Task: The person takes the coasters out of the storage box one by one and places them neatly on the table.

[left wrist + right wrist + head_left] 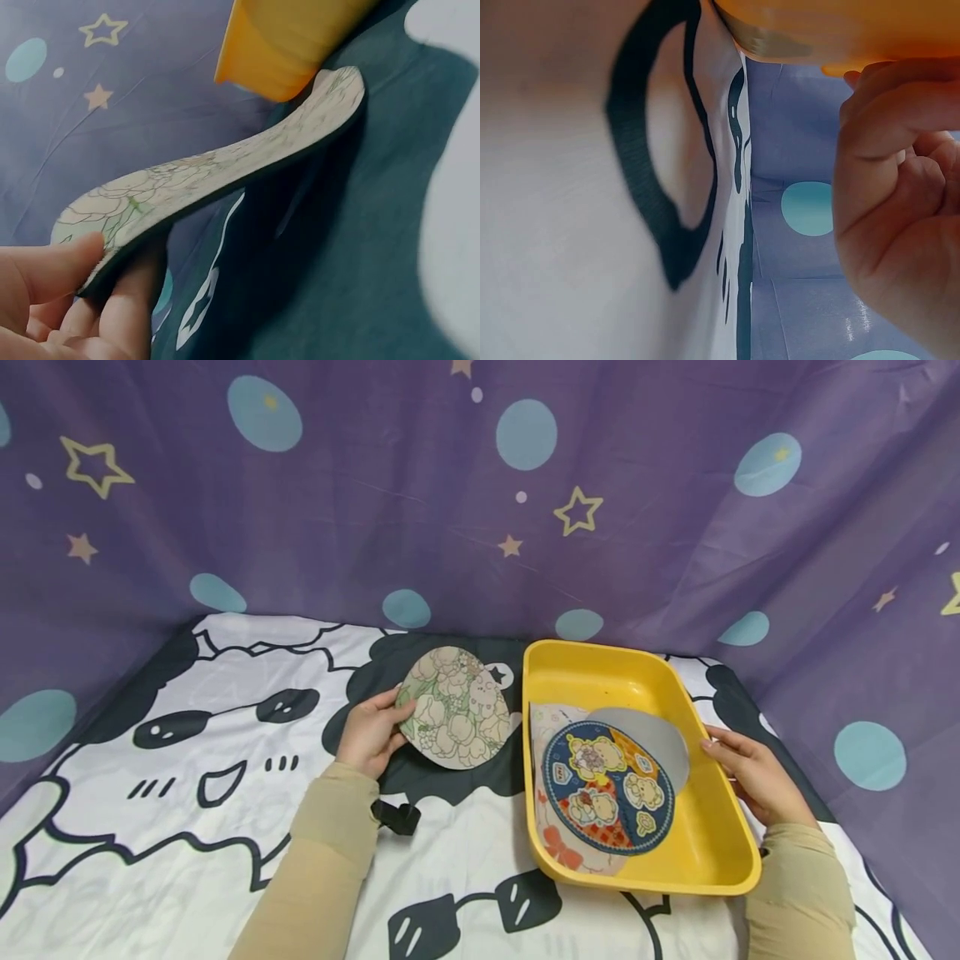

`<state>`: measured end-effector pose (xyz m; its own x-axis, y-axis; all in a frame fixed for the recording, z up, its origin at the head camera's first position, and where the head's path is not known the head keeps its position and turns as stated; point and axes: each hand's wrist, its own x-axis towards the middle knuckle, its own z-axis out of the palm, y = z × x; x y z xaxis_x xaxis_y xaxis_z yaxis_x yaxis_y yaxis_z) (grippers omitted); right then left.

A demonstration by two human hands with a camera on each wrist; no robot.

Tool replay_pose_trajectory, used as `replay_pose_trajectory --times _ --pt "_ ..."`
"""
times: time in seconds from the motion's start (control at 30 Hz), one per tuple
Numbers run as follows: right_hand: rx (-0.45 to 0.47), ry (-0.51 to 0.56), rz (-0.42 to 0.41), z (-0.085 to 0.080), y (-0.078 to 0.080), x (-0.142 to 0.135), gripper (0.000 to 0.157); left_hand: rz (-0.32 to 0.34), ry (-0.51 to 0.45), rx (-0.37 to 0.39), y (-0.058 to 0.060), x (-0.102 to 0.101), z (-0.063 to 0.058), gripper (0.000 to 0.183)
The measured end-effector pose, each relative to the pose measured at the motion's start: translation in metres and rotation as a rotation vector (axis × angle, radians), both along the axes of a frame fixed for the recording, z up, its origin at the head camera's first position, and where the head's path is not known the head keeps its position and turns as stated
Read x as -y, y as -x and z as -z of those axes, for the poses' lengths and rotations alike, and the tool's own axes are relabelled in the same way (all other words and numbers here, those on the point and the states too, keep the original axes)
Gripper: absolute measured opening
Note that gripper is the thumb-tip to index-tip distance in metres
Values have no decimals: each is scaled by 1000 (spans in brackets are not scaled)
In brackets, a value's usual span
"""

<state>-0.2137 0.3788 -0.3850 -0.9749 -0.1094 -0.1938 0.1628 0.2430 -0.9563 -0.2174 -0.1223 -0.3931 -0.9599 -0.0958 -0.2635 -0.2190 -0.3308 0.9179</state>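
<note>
Pinching the flower-printed round mat (453,708) by its left edge with the left hand (372,732) — held just above the cartoon-printed cloth (465,843), to the right of that grip and just beside the tray. Gripping the right rim of this yellow plastic tray (600,675) with the right hand (763,774), well to the right of the first grip. Visible between both grips, overlapping inside the tray — a blue bear-printed disc (611,787), a grey disc (663,739) and a pink bow-printed mat (561,847).
</note>
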Motion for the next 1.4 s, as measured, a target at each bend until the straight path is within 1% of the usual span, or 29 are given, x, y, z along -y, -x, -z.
replay_pose_trajectory --times 0.07,0.2,0.43,0.5,0.57,0.67,0.73,0.9,1.17,1.23,1.4 --pt "2 -5 -2 0 0 0 27 21 11 3 0 3 0 51" --pt "3 -15 -8 -1 0 1 33 41 43 11 0 5 -1 52" --pt "-7 1 -9 0 0 1 22 71 211 16 0 7 2 51" --pt "-4 -10 -9 1 0 1 24 86 247 21 0 8 3 51" --pt "-3 -32 -8 1 0 1 31 98 274 23 0 9 4 52" --pt "0 -57 -5 2 1 1 43 110 296 26 0 10 6 53" --pt "5 -57 -2 2 1 1 45 112 307 29 0 11 6 53" --pt "14 -52 1 2 1 1 42 117 340 46 -1 12 6 54" --pt "10 -88 0 1 1 2 58 122 354 41 1 14 5 53" --pt "11 -81 0 1 1 1 56 124 355 39 1 14 6 53" --pt "11 -33 5 2 1 1 35 127 351 38 1 15 6 54"
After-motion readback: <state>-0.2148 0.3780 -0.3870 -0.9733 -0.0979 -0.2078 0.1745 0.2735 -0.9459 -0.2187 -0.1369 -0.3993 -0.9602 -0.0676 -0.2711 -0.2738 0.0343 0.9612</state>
